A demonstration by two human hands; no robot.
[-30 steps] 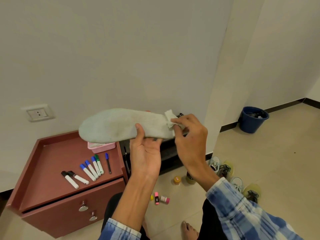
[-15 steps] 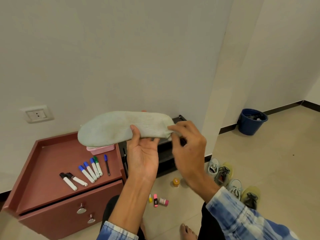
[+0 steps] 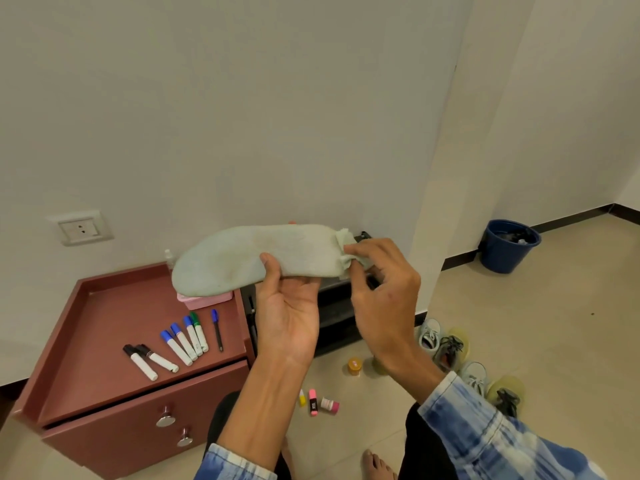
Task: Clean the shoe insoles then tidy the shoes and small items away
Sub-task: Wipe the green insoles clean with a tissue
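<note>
A pale grey-green insole (image 3: 242, 258) is held flat in the air by my left hand (image 3: 287, 306), thumb on top and fingers underneath. My right hand (image 3: 381, 289) pinches a small crumpled wipe (image 3: 346, 245) against the insole's right end. Two pairs of small shoes (image 3: 450, 351) stand on the floor to the right. Several small bottles and tubes (image 3: 318, 403) lie on the floor below my hands.
A dark red cabinet (image 3: 104, 341) at the left carries several markers (image 3: 180, 341), a pen and a pink box (image 3: 204, 299). A black shoe rack (image 3: 336, 306) stands behind my hands. A blue bucket (image 3: 507, 245) sits by the far wall. My bare foot (image 3: 377, 465) rests below.
My right hand slid back along the insole's right end, and the wipe shows again at its tip after being hidden under the fingers. The left hand kept its hold.
</note>
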